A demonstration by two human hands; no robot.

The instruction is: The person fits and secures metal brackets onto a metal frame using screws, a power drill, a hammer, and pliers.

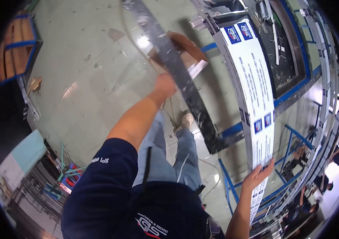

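My right hand (256, 177) lies over a long profile (253, 75) covered in white printed protective film with blue squares. Its fingers are stretched across the top face, and the undersides of the fingers are hidden. Out to the left, my left hand (164, 85) is closed beside a dark, scuffed metal beam (177, 73). A thin pale hose (129, 34) runs down to that hand and reappears below it. Whether the fingers hold the hose or only pass over it, I cannot tell.
An opened cardboard box (185, 49) stands on the floor beyond the beam. Blue metal frames (226, 185) support the profile's side. A dark work surface with scraps (285, 63) lies right. At far left is a blue-edged wooden rack (18, 47). Several people (317, 195) are at lower right.
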